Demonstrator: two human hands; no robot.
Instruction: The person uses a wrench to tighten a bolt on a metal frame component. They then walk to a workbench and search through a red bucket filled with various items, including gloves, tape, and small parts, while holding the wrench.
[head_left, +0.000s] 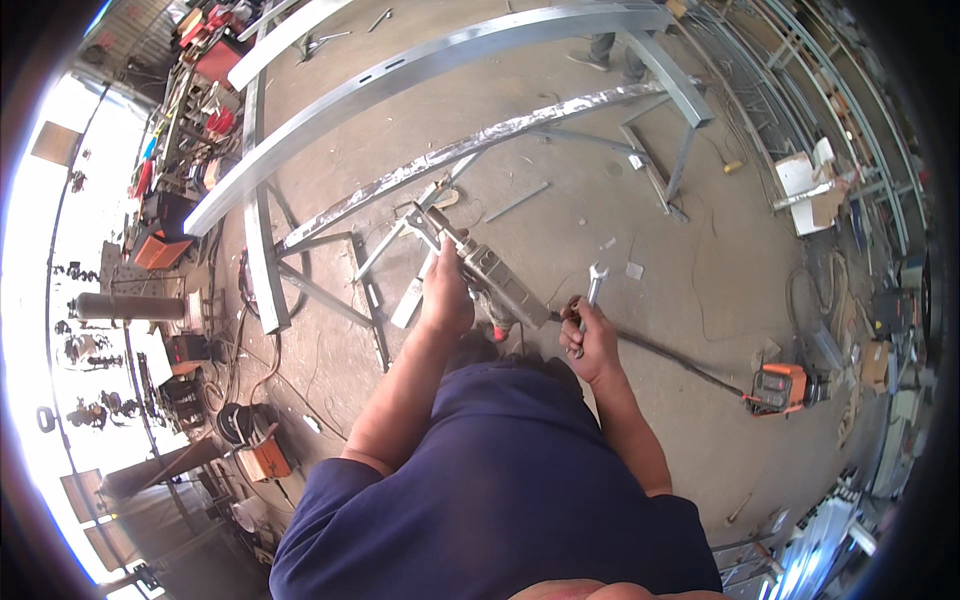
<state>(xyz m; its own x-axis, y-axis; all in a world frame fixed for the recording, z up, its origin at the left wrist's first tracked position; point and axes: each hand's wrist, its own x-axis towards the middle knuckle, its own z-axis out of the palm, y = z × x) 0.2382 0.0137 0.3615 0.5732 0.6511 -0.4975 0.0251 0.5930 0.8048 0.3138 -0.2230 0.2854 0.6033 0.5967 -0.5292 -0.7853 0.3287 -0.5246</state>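
Observation:
My left hand (448, 291) grips the front of a long grey power tool (504, 285), possibly an angle grinder, held slanting before my body. A metal bracket-like part (420, 225) projects at its front end. In my right hand (598, 337) is a steel open-ended wrench (597, 279), jaw upward, its lower end showing below the fingers. A small brown piece (574, 304) sits at the fingertips of that hand; what it is I cannot tell. A red-tipped item (501, 332) shows beneath the tool, partly hidden. The tool's rear end lies near my right hand.
Ahead stands a frame of galvanized steel tubes (427, 60) and a paint-smeared bar (465, 146). From near the tool, a black cable (675, 356) runs rightward to an orange-and-black machine (776, 390). Gas cylinders (131, 306) lie left. Another person's legs (602, 51) show beyond the frame.

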